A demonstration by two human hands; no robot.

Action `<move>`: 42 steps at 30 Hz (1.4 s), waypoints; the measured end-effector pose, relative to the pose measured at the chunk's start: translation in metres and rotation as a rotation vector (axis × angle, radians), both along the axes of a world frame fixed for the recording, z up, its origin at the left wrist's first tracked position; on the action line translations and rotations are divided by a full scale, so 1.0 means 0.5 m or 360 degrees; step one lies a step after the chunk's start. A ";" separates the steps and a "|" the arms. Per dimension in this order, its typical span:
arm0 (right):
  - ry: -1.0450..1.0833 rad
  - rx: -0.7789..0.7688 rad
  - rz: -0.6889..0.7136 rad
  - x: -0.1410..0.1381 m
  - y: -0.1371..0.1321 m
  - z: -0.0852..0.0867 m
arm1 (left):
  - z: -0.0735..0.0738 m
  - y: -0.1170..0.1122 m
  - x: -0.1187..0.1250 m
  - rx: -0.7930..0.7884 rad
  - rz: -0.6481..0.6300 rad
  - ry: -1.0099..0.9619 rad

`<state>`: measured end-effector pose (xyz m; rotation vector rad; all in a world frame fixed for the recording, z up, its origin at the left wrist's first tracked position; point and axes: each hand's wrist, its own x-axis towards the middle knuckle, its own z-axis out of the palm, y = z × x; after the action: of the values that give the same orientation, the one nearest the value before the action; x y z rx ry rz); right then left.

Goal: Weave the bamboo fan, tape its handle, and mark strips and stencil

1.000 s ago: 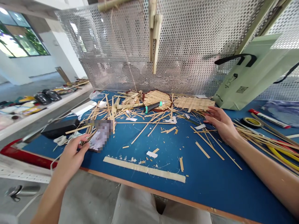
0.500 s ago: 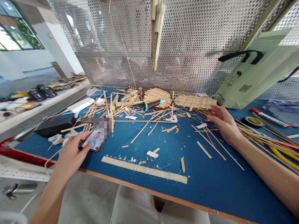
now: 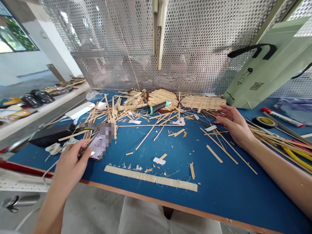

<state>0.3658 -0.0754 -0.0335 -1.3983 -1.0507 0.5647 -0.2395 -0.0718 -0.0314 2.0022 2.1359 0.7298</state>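
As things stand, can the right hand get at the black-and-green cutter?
Probably yes. The right hand looks open, and nothing visible covers the cutter across the round slatted piece. Only low things, the woven mat and loose strips, lie between them.

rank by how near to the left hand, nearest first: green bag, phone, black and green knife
1. Phone, at the left hand
2. Black and green knife, middle, toward the back
3. Green bag, far right
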 end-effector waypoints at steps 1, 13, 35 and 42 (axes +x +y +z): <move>0.0003 0.0003 0.0007 0.000 0.000 0.000 | 0.006 -0.002 0.007 0.0025 0.0000 0.0025; 0.0016 0.0007 -0.0011 -0.003 0.001 0.001 | 0.011 -0.006 0.060 0.0013 -0.0082 0.0466; -0.0006 0.0034 0.0013 0.000 0.003 -0.003 | -0.007 0.007 -0.033 -0.0142 -0.0096 -0.0548; 0.0001 0.0032 -0.0004 -0.003 0.002 0.001 | 0.001 0.018 -0.027 -0.0187 -0.0168 -0.0483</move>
<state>0.3642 -0.0743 -0.0333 -1.3814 -1.0513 0.5516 -0.2531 -0.0627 -0.0309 1.7975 1.8431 0.8113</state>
